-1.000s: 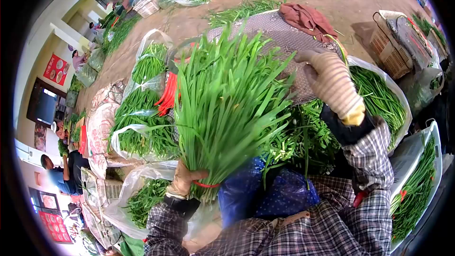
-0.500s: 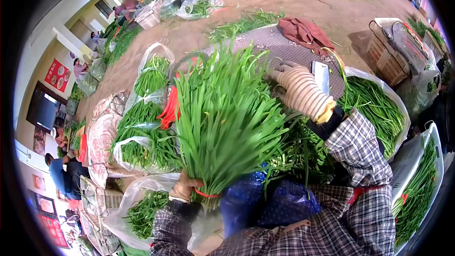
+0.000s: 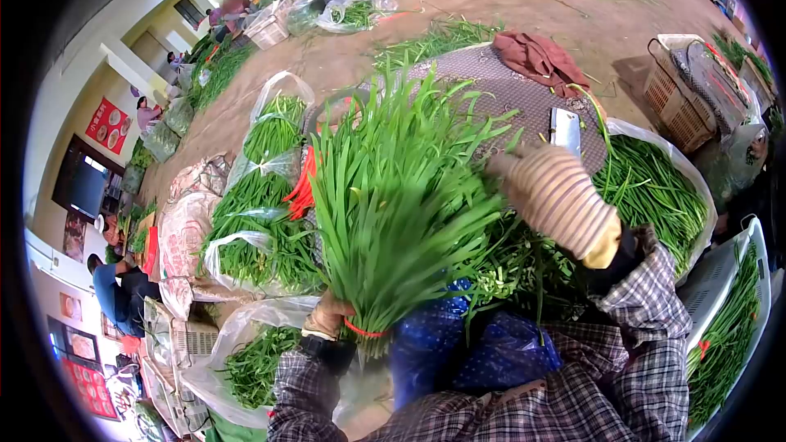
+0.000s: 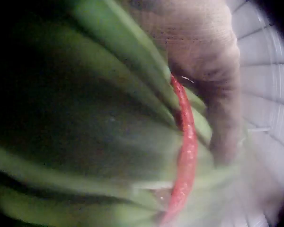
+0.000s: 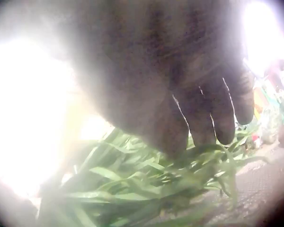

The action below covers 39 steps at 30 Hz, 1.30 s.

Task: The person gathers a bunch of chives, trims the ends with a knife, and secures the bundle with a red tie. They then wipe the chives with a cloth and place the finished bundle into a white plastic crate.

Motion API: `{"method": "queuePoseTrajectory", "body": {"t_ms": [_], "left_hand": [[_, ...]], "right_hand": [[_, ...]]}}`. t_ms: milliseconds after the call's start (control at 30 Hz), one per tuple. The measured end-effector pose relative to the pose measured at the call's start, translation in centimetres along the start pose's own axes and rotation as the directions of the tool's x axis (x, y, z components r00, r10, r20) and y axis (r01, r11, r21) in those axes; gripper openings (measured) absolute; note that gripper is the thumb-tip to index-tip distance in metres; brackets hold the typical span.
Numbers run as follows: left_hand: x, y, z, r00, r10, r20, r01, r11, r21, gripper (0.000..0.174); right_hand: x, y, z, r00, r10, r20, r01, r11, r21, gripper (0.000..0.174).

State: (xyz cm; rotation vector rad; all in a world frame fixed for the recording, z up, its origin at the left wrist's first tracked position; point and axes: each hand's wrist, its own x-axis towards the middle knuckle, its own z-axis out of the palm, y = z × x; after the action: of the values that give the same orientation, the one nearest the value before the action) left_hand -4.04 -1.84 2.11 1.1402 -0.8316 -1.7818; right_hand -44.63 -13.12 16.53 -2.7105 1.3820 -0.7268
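Observation:
A big bunch of leafy green garlic chives (image 3: 401, 196) stands leaf-up in front of me. Low on its left side, my left hand (image 3: 329, 316) grips the stems just by a red band (image 3: 366, 331). The left wrist view shows that band close up, with a finger (image 4: 225, 109) curled beside it. My right hand (image 3: 561, 196), in a striped glove, is at the right edge of the leaves. Its fingers (image 5: 222, 118) extend side by side over the leaf tips in the right wrist view. A cleaver (image 3: 565, 131) lies just beyond this hand.
A patterned mat (image 3: 524, 119) with a brown cloth (image 3: 540, 59) lies ahead. Loose chives (image 3: 524, 266) lie below my right hand. Plastic-wrapped greens (image 3: 262, 221) stand left, with red ties (image 3: 304, 188) beside them. At right are a bag of chives (image 3: 655, 196) and a white crate (image 3: 704, 299).
My right hand came left to the leaves, then drew back slightly toward me and right, uncovering the cleaver on the mat. My left hand keeps its hold on the bunch.

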Motion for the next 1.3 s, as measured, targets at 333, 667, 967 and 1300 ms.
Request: {"method": "queuePoseTrajectory", "body": {"t_ms": [333, 667, 967, 1300], "left_hand": [[0.2, 0.6, 0.8, 0.999, -0.023, 0.025, 0.023, 1.0, 0.008, 0.083], [0.1, 1.2, 1.3, 0.998, -0.019, 0.059, 0.015, 0.998, 0.053, 0.094], [-1.2, 3.3, 4.2, 1.0, -0.011, 0.01, 0.008, 0.968, 0.252, 0.092], [-1.1, 1.2, 2.0, 0.983, 0.154, -0.096, -0.087, 0.866, 0.492, 0.086]], "right_hand": [[5.1, 0.5, 4.6, 0.992, 0.021, 0.127, -0.05, 0.971, 0.233, 0.052], [-0.8, 6.2, 1.9, 0.943, 0.113, 0.313, -0.074, 0.988, -0.135, 0.022], [2.4, 8.4, -2.7, 0.903, 0.07, -0.424, -0.031, 0.995, 0.098, 0.047], [8.1, 9.8, 3.8, 0.983, 0.112, 0.146, -0.089, 0.984, -0.152, 0.023]]}}
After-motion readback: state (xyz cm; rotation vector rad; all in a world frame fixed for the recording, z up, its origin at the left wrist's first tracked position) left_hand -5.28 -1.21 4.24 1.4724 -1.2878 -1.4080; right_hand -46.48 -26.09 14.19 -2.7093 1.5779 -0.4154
